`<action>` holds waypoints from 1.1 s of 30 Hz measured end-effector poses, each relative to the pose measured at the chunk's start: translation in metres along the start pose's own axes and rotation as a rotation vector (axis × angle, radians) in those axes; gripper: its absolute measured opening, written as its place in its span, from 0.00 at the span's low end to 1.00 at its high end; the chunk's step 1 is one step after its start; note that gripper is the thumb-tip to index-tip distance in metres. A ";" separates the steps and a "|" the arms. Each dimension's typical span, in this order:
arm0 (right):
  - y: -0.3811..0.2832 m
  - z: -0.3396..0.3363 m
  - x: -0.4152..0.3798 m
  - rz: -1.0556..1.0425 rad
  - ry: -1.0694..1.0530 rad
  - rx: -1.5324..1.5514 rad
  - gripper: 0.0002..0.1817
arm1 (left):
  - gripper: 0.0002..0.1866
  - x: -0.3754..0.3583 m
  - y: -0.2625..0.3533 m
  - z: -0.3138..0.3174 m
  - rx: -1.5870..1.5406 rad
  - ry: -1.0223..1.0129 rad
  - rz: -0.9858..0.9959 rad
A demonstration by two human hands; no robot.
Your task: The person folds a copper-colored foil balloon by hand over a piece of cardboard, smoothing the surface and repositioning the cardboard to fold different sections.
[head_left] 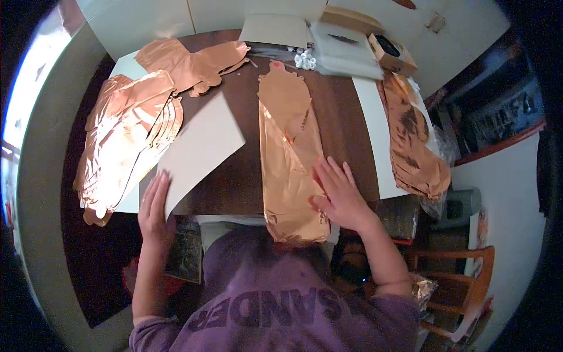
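My left hand point(155, 205) holds a white card sheet point(202, 141) by its lower left edge, fingers together on top and the thumb hidden. The sheet lies at a slant over the table, left of the middle. A flat, uninflated copper-coloured foil balloon point(287, 158) stretches lengthwise in front of me, its near end hanging past the table edge. A red dot marks its far tip. On its right edge rests my right hand point(341, 196), open, with fingers spread. More flat foil balloons point(132, 135) lie stacked at the left, close to the card.
Another foil balloon piece point(190, 61) lies at the back left. Small white rolls point(305, 60), a clear plastic box point(346, 50) and a small carton point(392, 56) stand at the back. More foil point(413, 141) lies at the right; a wooden chair point(457, 281) stands beyond.
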State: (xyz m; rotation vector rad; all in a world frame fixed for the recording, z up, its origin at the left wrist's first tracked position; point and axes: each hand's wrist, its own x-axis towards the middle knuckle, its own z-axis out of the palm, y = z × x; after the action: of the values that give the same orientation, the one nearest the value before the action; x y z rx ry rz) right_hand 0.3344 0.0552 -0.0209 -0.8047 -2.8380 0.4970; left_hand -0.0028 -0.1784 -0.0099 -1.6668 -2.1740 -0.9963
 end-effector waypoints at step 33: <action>-0.016 -0.053 -0.004 0.255 0.061 -0.106 0.50 | 0.29 0.045 0.071 0.085 -0.176 -0.416 0.383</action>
State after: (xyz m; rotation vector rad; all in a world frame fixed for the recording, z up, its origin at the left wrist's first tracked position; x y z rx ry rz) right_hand 0.3424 0.0540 0.0339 -1.1901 -2.7388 0.3477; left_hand 0.0663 -0.0817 -0.0217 -2.4408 -1.9048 -0.8041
